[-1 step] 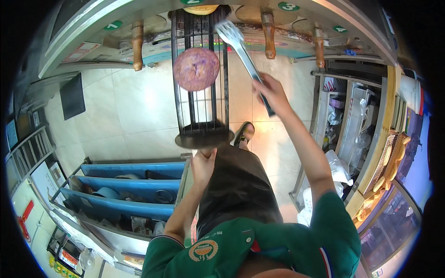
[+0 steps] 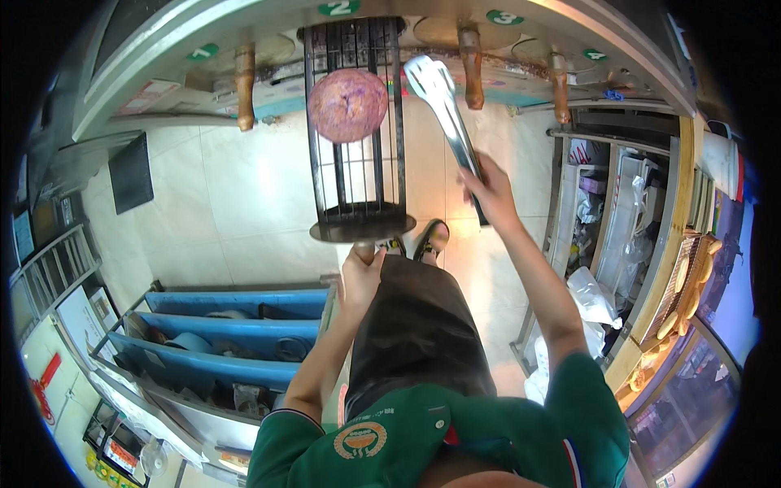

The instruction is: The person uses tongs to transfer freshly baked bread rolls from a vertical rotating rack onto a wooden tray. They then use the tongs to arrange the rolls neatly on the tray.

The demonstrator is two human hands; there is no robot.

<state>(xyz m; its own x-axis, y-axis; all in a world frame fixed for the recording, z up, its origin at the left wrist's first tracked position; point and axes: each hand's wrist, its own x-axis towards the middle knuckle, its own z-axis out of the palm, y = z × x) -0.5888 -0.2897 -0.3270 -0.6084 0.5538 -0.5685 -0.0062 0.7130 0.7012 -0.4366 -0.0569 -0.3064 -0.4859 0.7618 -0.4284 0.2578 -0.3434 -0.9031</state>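
My left hand point(image 2: 360, 278) is closed around the short handle of a long black metal rack drawer point(image 2: 358, 232), which is pulled out of an oven front. On its bars, near the oven, lies a round, flattish purple-brown piece of food point(image 2: 348, 106) with a cracked middle; I cannot tell its exact kind. My right hand point(image 2: 495, 191) holds silver tongs point(image 2: 443, 102) by their dark grips. The tips of the tongs point up to the right of the rack, apart from the food.
Wooden handles point(image 2: 245, 89) of other drawers stick out of the steel oven front point(image 2: 244, 32). A blue shelf unit point(image 2: 228, 325) with dishes stands at left. Shelves with plastic bags point(image 2: 592, 297) and a rack of long breads point(image 2: 683, 293) line the right. Tiled floor point(image 2: 244, 187) lies below.
The rack's end plate and the purple food sit slightly higher in the picture. The tongs and my right hand have moved down and right. A yellow round thing at the drawer opening no longer shows.
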